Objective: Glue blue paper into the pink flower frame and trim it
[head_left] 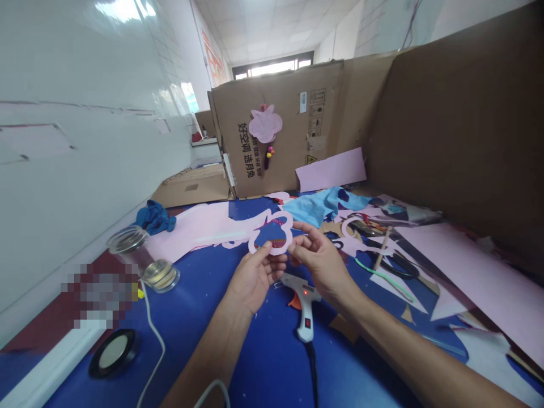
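In front of me, both hands hold a pink paper cutout (251, 245) with a wavy, cloud-like outline. Blue shows in its middle, with red and patterned strips along the inner edge; I cannot tell how these are joined. The thumb of my left hand (255, 275) presses on the lower rim, its fingers behind. My right hand (317, 258) pinches the rim's right side between thumb and forefinger. Just below the hands lies a white glue gun (306, 309) with an orange trigger and a lit red light.
A glass jar (159, 272), black round tape roll (113, 352) and white cable (155, 323) are at left. Blue cloth (314, 207) lies behind the hands. Pink sheets (459, 255) and scraps cover the right. A cardboard box (289, 136) bears a pink ornament (266, 124).
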